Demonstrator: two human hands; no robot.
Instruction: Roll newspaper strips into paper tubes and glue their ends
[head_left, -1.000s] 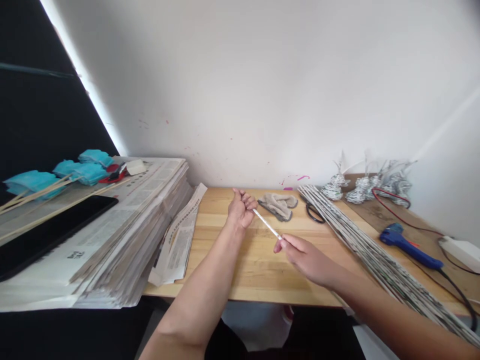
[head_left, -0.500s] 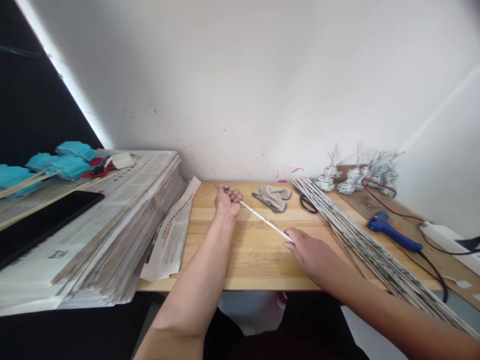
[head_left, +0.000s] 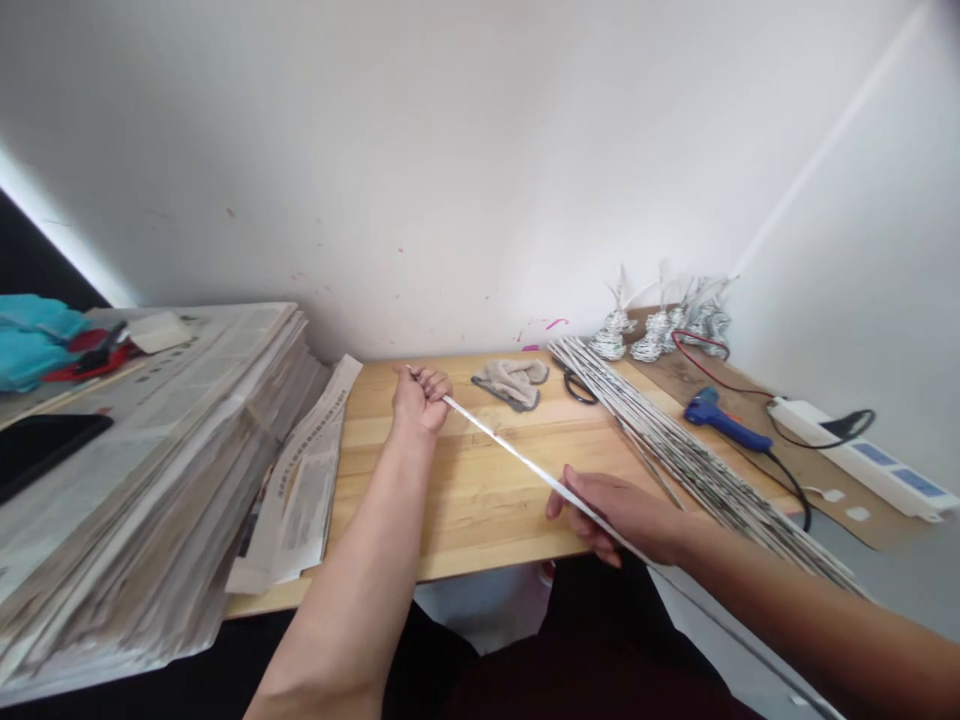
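My left hand is closed round the upper end of a thin white rolled-paper tube, above the wooden table. The tube slants down to the right, tapering into a long, thin, greyish length that passes in front of my right forearm and out at the bottom edge. Near the table's front edge, my right hand has the tube between thumb and fingers. Its hold looks loose, with the fingers partly spread. Right of it lies a bundle of rolled-paper sticks.
A tall newspaper stack fills the left, with a phone on it and loose paper strips beside it. Further back lie a grey cloth and black-handled scissors. A blue glue gun, power strip and woven paper pieces stand right.
My right hand has loosened from a pinch, fingers now more spread. The tube's long lower length now shows past it. The view has turned right, and my left hand keeps its hold.
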